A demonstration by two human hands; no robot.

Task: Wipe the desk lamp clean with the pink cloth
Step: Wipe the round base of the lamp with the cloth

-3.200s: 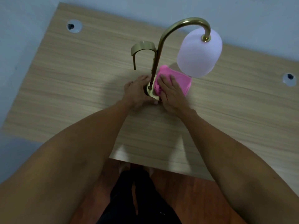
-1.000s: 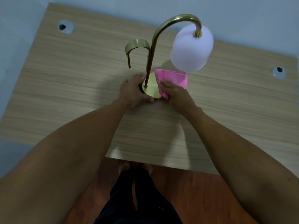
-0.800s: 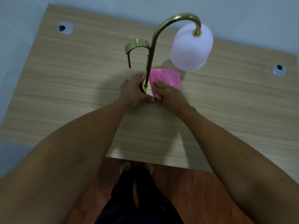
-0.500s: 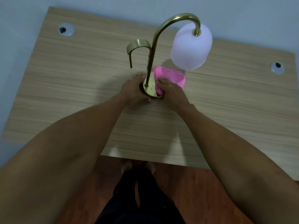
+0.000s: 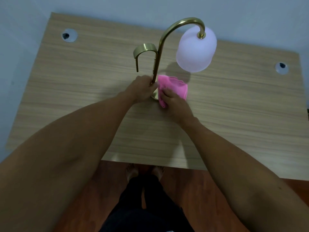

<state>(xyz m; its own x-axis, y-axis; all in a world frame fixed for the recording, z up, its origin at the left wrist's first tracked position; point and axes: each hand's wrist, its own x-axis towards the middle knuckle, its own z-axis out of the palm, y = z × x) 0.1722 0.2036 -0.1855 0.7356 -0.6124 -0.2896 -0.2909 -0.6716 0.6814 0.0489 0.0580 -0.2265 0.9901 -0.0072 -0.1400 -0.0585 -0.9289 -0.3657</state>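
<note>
I see the wooden tabletop [image 5: 83,84] filling the view, the brass lamp [image 5: 160,47] upright at its middle, pale shade [image 5: 195,51] hanging right of the stem. My left hand [image 5: 142,91] curls its fingers [image 5: 147,81] around the low stem — closed on it. My right hand [image 5: 175,102] pinches the cloth [image 5: 173,87] against the base, beside the stem.

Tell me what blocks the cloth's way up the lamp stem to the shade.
Nothing visible does. The pink cloth in the right hand sits at the stem foot; the left hand grips there too, and the shade hangs above.
</note>
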